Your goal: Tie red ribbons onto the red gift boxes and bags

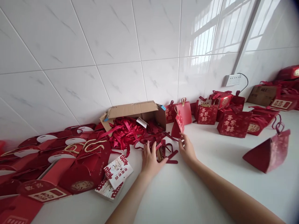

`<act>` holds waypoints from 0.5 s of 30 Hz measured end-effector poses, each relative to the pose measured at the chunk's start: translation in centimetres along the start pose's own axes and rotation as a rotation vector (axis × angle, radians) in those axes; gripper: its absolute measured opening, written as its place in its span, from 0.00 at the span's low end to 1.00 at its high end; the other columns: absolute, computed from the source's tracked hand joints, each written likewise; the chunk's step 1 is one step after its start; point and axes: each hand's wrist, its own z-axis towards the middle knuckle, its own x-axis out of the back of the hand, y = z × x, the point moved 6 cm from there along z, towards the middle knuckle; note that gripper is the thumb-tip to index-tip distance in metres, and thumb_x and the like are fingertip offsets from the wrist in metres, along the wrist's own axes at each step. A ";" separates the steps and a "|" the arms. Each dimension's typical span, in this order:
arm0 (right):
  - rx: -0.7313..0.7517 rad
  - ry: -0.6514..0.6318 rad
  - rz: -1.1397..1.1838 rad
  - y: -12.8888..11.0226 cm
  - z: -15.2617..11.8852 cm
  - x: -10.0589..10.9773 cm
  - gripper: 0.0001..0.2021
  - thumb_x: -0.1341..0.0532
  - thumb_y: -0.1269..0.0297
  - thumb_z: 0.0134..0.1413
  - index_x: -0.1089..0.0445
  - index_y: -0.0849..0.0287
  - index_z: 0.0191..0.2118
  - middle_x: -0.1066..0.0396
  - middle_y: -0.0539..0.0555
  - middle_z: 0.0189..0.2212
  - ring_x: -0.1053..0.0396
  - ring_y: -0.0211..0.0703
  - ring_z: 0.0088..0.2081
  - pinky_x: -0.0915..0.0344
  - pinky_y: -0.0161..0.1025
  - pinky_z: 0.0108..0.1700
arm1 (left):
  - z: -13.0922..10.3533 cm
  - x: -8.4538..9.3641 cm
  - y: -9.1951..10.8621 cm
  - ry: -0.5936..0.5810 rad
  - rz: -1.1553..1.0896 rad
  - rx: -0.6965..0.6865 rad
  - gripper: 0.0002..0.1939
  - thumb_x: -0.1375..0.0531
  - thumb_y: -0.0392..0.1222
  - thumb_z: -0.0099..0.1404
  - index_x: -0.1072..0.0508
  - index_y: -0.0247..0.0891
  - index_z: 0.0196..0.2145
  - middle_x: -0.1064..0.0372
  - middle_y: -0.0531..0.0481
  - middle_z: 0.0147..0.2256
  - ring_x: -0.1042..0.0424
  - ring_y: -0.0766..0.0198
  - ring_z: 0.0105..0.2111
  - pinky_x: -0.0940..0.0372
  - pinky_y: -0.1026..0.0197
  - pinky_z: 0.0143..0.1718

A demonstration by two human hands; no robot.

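Far left to near left, red boxes [85, 166] lie crowded on the white table [173, 193], some with gold cords [92, 146] on top; just right of them, on the near side, two printed cards [119, 171] overlap; beyond the cards, by the wall [119, 40], a carton [134, 108] lies with its open side toward me, red ribbons [127, 133] spilling out of it; before it lie dark red straps [173, 161], in the middle, between my hands.

My left hand [150, 160] is over the straps' left side, fingers spread and thumb well out, the grip loose and wide; whether a strap is caught under it I cannot tell; my right hand [187, 148] is half curled to the right of the straps, fingertips near the foot of a small wedge-shaped bag [178, 125]; I cannot tell whether it has hold of anything.

Behind that bag stands a plainer one with a loop [183, 101]; farther right stand patterned bags [234, 124], below a socket [233, 80]; near right, a tilted bag [268, 151] sits apart; far right, more red packages [282, 104] are beside a brown box [261, 95].
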 end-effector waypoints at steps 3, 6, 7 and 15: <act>-0.101 0.071 0.015 1.7 0.6 0.4 0.18 0.53 0.61 0.58 0.34 0.62 0.48 0.30 0.63 0.42 0.30 0.49 0.42 0.32 0.45 0.43 | 2.4 -0.4 0.0 0.044 0.046 0.059 0.41 0.38 0.54 0.56 0.44 0.32 0.62 0.53 0.27 0.64 0.51 0.35 0.63 0.50 0.35 0.58; -0.153 0.101 0.003 2.8 1.2 0.4 0.19 0.54 0.62 0.57 0.31 0.63 0.45 0.31 0.65 0.44 0.32 0.53 0.47 0.33 0.48 0.47 | 4.8 -0.3 0.3 0.134 0.095 0.121 0.42 0.37 0.56 0.55 0.42 0.32 0.61 0.49 0.26 0.62 0.47 0.31 0.60 0.55 0.28 0.56; -0.156 0.094 -0.005 3.0 1.2 0.3 0.19 0.53 0.62 0.56 0.31 0.62 0.45 0.31 0.64 0.45 0.33 0.53 0.49 0.33 0.48 0.48 | 5.2 -0.1 0.5 0.166 0.106 0.136 0.43 0.37 0.57 0.55 0.42 0.32 0.61 0.49 0.26 0.62 0.47 0.30 0.59 0.57 0.27 0.56; -0.138 -0.059 -0.100 2.7 1.2 -0.6 0.23 0.49 0.68 0.51 0.34 0.61 0.53 0.29 0.65 0.49 0.32 0.55 0.51 0.36 0.45 0.50 | 2.2 2.9 -0.3 0.142 0.141 0.004 0.51 0.40 0.65 0.54 0.55 0.42 0.67 0.67 0.39 0.69 0.64 0.41 0.67 0.56 0.37 0.62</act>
